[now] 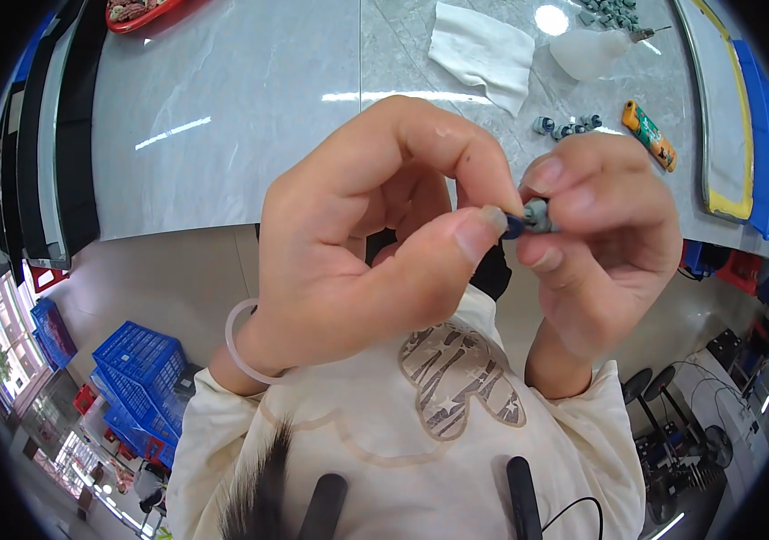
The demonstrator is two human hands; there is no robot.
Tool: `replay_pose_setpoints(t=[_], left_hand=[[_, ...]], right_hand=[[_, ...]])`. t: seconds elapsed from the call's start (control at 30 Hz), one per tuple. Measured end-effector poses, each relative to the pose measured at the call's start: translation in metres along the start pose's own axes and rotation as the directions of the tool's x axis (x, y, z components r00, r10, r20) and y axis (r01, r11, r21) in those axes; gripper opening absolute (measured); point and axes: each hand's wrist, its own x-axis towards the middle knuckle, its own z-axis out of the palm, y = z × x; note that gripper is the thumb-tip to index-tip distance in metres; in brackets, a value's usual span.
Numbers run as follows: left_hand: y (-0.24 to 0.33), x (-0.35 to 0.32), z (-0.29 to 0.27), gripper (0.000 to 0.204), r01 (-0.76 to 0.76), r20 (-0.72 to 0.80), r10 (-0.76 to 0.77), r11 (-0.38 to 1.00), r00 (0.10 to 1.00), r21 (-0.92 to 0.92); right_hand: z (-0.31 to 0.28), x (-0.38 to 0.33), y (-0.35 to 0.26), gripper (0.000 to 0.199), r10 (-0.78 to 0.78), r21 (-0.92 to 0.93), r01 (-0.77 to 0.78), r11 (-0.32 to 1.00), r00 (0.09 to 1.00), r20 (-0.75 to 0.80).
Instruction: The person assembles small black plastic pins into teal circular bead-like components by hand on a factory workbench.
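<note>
Left hand (pixel 357 243) and right hand (pixel 596 243) meet above the counter (pixel 222 117), each with fingers closed in a pinch: the left on a small blue piece (pixel 512 225), the right on a grey cap (pixel 538 216), the two parts touching between the fingertips. The step appears to be fitting blue piece into cap; seating it likely calls for straight alignment and a firm push. More grey caps (pixel 565 126), a cloth (pixel 484 54) and an orange tube (pixel 648 135) lie beyond.

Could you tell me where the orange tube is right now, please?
In the head view, the orange tube lies on the grey table at upper right, just right of a cluster of small grey parts, above the right hand.
</note>
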Motion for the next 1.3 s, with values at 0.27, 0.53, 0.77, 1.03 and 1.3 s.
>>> replay_pose_setpoints(t=[0.27,0.53,0.77,1.03,1.3], left_hand=[[-0.006,0.001,-0.001,0.018,-0.120,0.003,0.121,0.982,0.993,0.143],[-0.006,-0.001,-0.001,0.019,-0.197,0.005,0.201,0.955,0.980,0.223],[-0.005,0.012,-0.006,0.020,-0.603,0.341,0.549,0.416,0.764,0.681],[-0.008,0.007,-0.007,0.020,-0.625,0.349,0.633,0.282,0.691,0.728],[-0.022,0.012,-0.014,0.027,-0.585,0.270,0.554,0.534,0.788,0.610]], right_hand=[[0.005,-0.003,0.001,0.032,0.144,0.102,-0.134,0.986,0.985,-0.093],[0.010,-0.003,0.004,0.027,0.100,0.162,-0.084,0.983,0.991,-0.092],[0.014,-0.006,0.006,0.024,0.139,0.261,-0.098,0.960,0.979,-0.146],[0.017,-0.007,0.002,0.021,0.395,0.580,-0.276,0.766,0.915,-0.087],[0.023,-0.007,0.008,0.026,0.483,0.665,-0.309,0.680,0.871,-0.089]])
